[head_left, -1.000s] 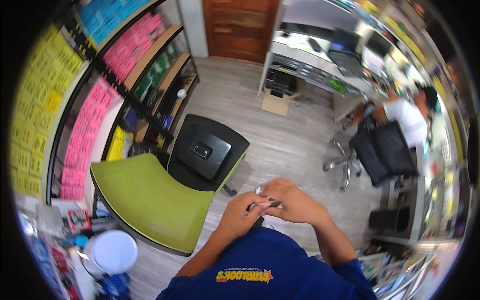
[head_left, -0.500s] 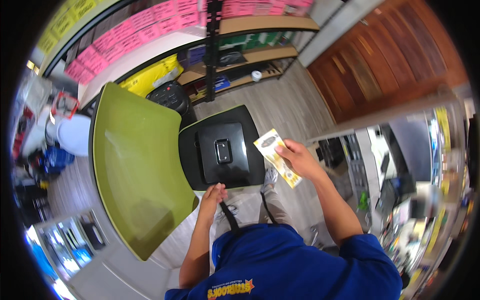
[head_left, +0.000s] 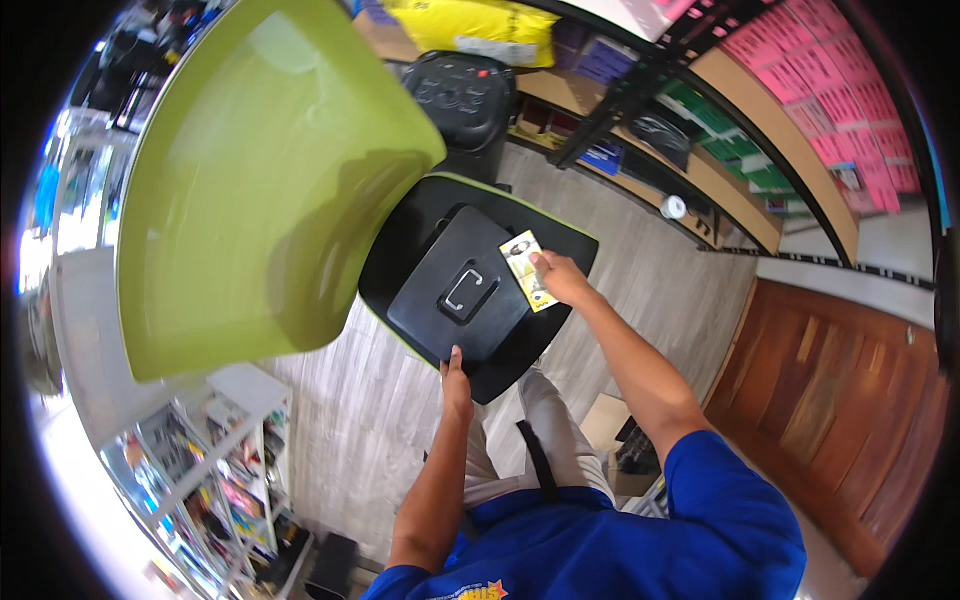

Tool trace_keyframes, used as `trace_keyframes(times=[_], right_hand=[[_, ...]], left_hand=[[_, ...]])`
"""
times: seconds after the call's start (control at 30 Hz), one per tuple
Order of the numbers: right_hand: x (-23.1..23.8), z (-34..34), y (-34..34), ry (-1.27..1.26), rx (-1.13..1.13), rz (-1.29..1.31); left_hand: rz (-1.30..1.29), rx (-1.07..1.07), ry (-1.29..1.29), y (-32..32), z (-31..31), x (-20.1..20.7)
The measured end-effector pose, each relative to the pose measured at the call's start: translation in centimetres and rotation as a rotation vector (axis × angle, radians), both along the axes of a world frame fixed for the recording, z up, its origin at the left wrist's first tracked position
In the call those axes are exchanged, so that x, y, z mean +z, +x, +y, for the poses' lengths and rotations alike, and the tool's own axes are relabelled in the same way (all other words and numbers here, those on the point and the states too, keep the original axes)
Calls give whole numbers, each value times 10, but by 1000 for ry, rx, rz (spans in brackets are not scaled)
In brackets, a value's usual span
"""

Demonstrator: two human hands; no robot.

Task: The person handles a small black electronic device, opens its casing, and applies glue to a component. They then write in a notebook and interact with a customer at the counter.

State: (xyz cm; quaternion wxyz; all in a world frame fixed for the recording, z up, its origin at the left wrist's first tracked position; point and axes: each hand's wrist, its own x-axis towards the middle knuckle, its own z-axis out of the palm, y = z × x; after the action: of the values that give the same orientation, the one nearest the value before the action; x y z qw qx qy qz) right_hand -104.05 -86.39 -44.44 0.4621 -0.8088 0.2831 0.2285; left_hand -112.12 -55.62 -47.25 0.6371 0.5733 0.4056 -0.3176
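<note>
A black box [head_left: 418, 300] with a wire handle [head_left: 466, 290] recessed in its lid lies on the black seat of a green chair [head_left: 490, 385]. At the box's near edge is my left hand [head_left: 457, 388], closed with one digit on the lid and the other fingers partly hidden. A flat yellow-and-white packet [head_left: 521, 258] is pinched in my right hand [head_left: 563, 280], above the box's right side. The packet tilts over the lid's right edge; whether it touches the lid I cannot tell.
The chair's green backrest [head_left: 260, 200] rises at the left. Behind it stand a black speaker [head_left: 460, 95] and a shelf with a yellow bag [head_left: 480, 30] and pink packages [head_left: 800, 75]. A wooden door [head_left: 830, 400] is at right, a glass display case [head_left: 210, 470] at lower left.
My view has turned, so the chair and shelves sit differently. My right hand has brought the packet from beside the chair to over the box's right edge. My left hand now touches the box.
</note>
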Motion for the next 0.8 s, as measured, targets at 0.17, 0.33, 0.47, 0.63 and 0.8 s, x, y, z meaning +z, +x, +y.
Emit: trace_keyframes(times=[0.17, 0.33, 0.47, 0.63, 0.8], right_hand=[[70, -13, 44, -28, 212, -124], [129, -8, 117, 232, 99, -212], [150, 20, 120, 311, -123, -489], [139, 9, 47, 291, -299, -474], [76, -11, -35, 380, -613, -279]], left_hand=[[-85, 72, 43, 13, -2, 82], [-29, 657, -540, 96, 43, 112], [-160, 755, -575, 140, 58, 124], [-325, 806, -544, 153, 63, 128], [-603, 504, 141, 107, 1, 108]])
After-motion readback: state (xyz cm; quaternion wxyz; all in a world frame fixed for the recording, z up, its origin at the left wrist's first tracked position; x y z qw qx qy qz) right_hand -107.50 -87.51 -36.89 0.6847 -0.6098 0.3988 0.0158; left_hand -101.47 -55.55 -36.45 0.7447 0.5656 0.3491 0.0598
